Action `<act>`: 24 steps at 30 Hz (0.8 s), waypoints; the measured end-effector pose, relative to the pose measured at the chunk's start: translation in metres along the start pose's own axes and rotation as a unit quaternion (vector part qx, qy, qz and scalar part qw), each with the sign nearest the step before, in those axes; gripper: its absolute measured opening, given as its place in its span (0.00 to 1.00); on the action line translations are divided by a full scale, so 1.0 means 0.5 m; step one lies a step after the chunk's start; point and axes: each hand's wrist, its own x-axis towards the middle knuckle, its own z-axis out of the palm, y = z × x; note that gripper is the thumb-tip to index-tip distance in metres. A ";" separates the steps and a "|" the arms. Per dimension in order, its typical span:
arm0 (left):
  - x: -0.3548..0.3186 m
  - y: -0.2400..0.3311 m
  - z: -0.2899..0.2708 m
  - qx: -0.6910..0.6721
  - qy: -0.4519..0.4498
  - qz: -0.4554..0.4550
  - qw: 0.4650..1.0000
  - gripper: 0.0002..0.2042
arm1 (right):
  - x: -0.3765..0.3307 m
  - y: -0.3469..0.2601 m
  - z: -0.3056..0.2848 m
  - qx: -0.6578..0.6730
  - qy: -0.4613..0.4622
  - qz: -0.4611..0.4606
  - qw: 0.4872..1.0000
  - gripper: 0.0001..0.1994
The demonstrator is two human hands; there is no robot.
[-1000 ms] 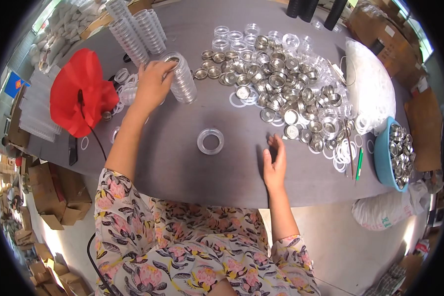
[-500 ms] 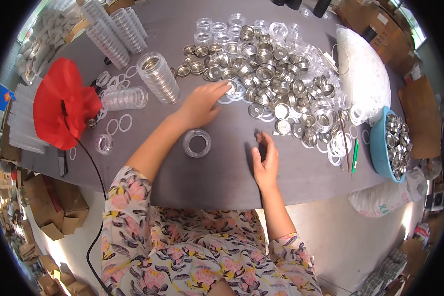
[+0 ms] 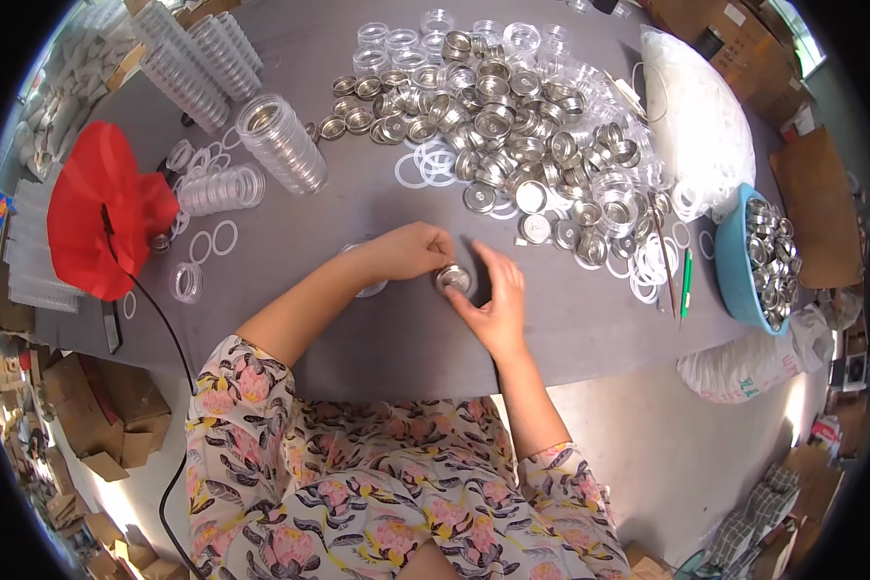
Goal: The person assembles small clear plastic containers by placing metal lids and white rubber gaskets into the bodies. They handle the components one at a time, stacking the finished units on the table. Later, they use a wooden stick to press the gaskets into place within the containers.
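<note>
A small silver metal cap (image 3: 452,279) is between my two hands over the middle of the table. My left hand (image 3: 420,249) has its fingers drawn together at the cap's upper left edge. Around the right side of the cap curves my right hand (image 3: 498,300), its thumb against the lower edge and its forefinger raised apart. A clear round plastic jar (image 3: 372,289) sits on the table, mostly hidden under my left wrist. Beyond my hands lies a pile of silver caps (image 3: 493,121), with loose white rings (image 3: 435,162) at its near left side.
Stacked clear jars (image 3: 285,145) stand at the left, near a red cloth-like cover (image 3: 97,213) with a black cord. On the right are a blue basin (image 3: 739,256) of caps, a white plastic bag (image 3: 701,116) and a green pen (image 3: 686,282). Cardboard boxes (image 3: 106,406) lie on the floor.
My left hand has come back from the white rings and caps toward my right hand. A metal cap now shows between them. My right hand has moved slightly left and up.
</note>
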 end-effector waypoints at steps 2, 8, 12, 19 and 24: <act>-0.009 -0.001 0.010 0.236 0.147 0.036 0.960 0.11 | 0.000 -0.004 0.001 -0.003 0.002 -0.007 1.000 0.32; -0.077 0.037 -0.046 0.382 0.202 0.022 0.902 0.30 | -0.004 0.008 0.006 0.038 0.032 0.019 0.999 0.27; -0.178 0.020 -0.038 0.364 0.145 0.006 0.920 0.37 | -0.002 0.011 0.012 0.048 0.041 0.025 0.998 0.25; -0.199 0.010 0.025 0.079 0.216 0.026 0.973 0.35 | -0.003 0.004 0.006 0.039 0.025 0.019 0.999 0.24; -0.184 -0.043 0.079 -0.280 0.240 0.105 0.924 0.37 | -0.004 0.007 0.006 0.036 0.016 0.018 0.999 0.25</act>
